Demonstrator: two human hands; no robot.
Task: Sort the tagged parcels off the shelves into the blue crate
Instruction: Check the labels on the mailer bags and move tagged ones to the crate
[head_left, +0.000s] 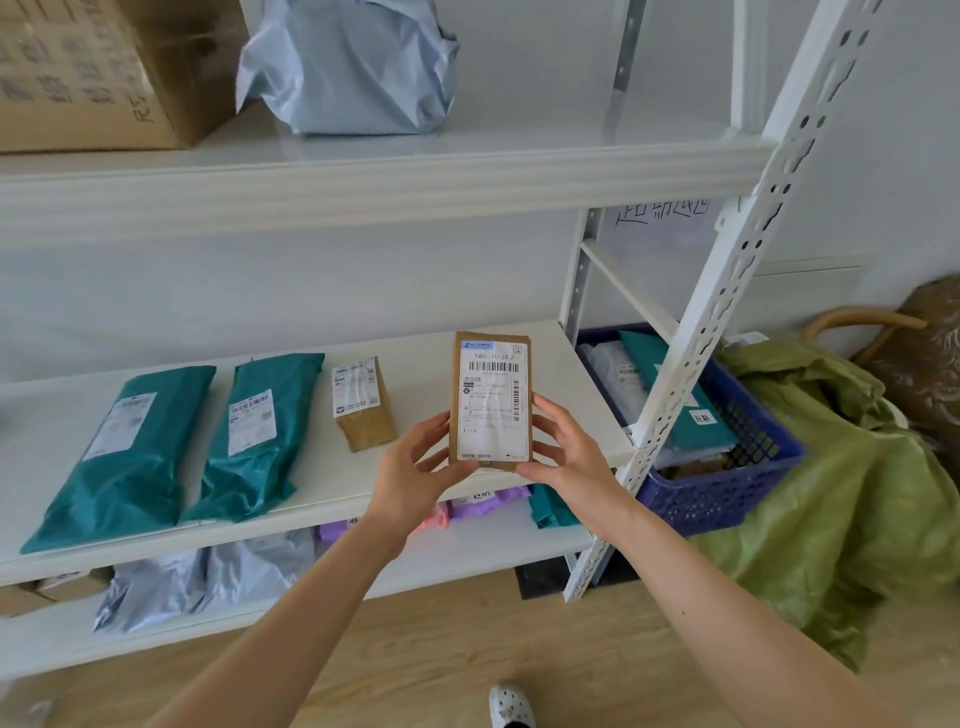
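Note:
I hold a small brown cardboard parcel (491, 400) upright in front of the middle shelf (47, 431), its white shipping label facing me. My left hand (415, 467) grips its lower left edge and my right hand (563, 447) grips its lower right edge. On the shelf behind lie two teal mailer bags (124, 457) (254, 441) and another small brown box (363, 402), all labelled. The blue crate (727, 483) stands on the floor to the right, beyond the shelf post, with several parcels inside.
A white perforated shelf post (711, 322) slants between me and the crate. The top shelf carries a large cardboard box (104, 67) and a grey bag (353, 67). Grey and purple mailers lie on the lower shelf (467, 551). A green sack (852, 493) sits beside the crate.

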